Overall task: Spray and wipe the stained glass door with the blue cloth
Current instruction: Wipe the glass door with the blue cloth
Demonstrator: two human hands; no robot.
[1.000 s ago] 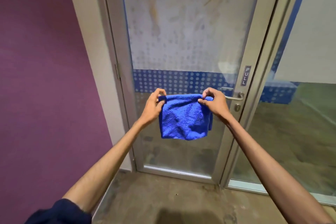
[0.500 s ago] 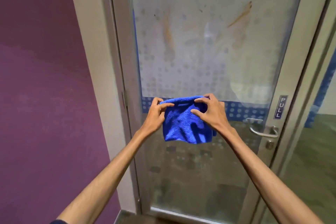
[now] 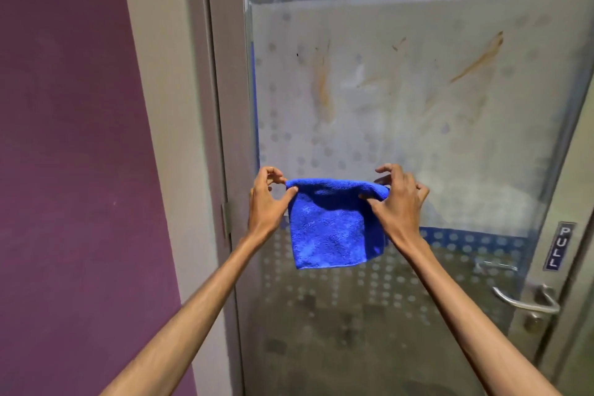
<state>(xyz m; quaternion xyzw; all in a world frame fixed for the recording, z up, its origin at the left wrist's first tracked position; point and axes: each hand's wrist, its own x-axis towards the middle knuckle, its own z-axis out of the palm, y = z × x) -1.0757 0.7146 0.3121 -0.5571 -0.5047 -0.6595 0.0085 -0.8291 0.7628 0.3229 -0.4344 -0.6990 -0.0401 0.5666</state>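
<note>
Left grip, right grip pinching blue cloth

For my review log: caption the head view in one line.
Left hand and right hand pinch the top corners of a blue cloth before the glass door, below its orange stains.

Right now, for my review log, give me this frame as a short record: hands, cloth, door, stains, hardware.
left hand: pinches the upper left corner of the blue cloth
right hand: pinches the cloth's upper right corner
blue cloth: hangs from its top edge between the hands, in front of the glass door
stains: orange streaks on the glass, above the cloth
door handle: lower right, below the PULL sign
</note>
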